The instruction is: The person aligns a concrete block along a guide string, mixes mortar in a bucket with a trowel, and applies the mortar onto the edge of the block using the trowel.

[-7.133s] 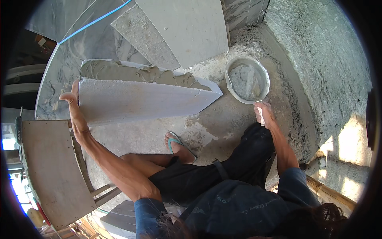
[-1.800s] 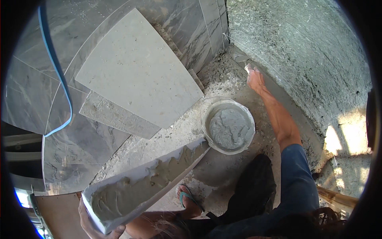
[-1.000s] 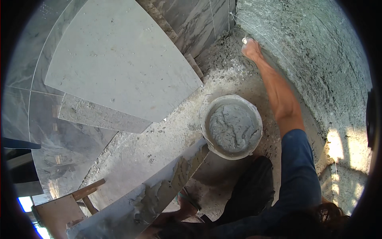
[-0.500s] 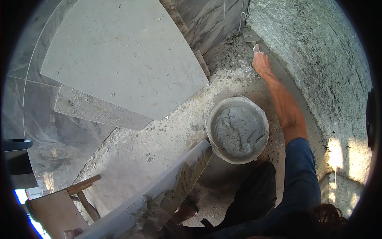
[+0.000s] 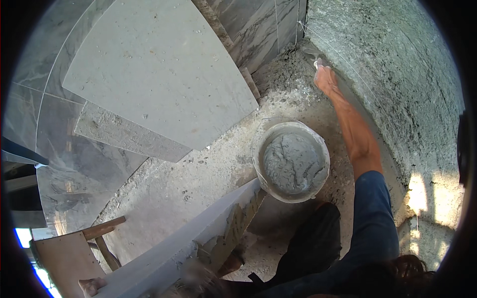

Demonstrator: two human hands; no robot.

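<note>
My right hand (image 5: 325, 79) is stretched far ahead and closed round the handle of a trowel (image 5: 312, 52). Its blade lies against the grey mortar (image 5: 288, 67) heaped in the corner, at the foot of the rough wall. Nearer to me stands a round bucket (image 5: 256, 166) with wet grey mortar (image 5: 293, 161) inside. A long pale tile slab (image 5: 198, 218), its edge smeared with dried adhesive, slants from the lower left up to the bucket. At its lower-left end the fingers of my left hand (image 5: 92, 286) curl over the edge; the rest of that hand is hidden.
Large grey tiles (image 5: 164, 69) lie stacked at upper left, over marbled tiles (image 5: 94, 164). A rough cement wall (image 5: 387, 74) rises on the right, with a thin string (image 5: 348, 58) along it. A wooden stool (image 5: 67, 258) stands at lower left.
The trowel blade has shifted slightly left and tilted at the corner, my right hand staying close by. The view has moved a little. My left fingers remain at the slab's end.
</note>
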